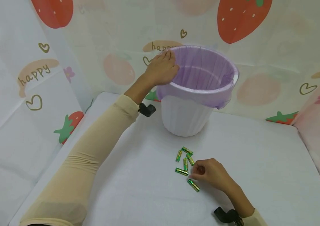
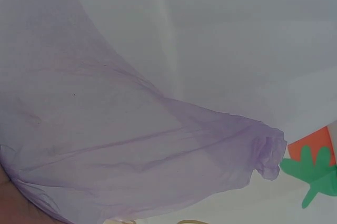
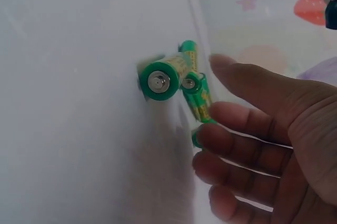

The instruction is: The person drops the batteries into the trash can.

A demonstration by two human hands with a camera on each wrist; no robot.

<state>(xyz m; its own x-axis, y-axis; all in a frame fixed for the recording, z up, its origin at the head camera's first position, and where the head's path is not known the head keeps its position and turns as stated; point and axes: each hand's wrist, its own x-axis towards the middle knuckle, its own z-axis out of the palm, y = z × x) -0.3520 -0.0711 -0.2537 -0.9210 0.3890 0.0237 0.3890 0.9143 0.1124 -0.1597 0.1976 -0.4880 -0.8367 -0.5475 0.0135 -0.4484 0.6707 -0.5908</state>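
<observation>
A white trash can [image 1: 186, 116] stands toward the back of the table, with a thin purple bag [image 1: 200, 70] lining it and folded over the rim. My left hand [image 1: 162, 67] grips the can's left rim, fingers bent over the bag there. The bag's loose outer fold [image 2: 137, 150] fills much of the left wrist view. In front of the can lie several green and gold batteries [image 1: 185, 164]. My right hand [image 1: 212, 172] is just right of them, fingers loosely bent and holding nothing. The closest battery [image 3: 159, 80] points its metal end toward the right wrist camera.
The white tabletop [image 1: 261, 163] spreads around the batteries and can. Close behind the can hangs a cloth backdrop [image 1: 261, 75] printed with strawberries and hearts. More printed cloth [image 1: 21, 125] rises along the left side.
</observation>
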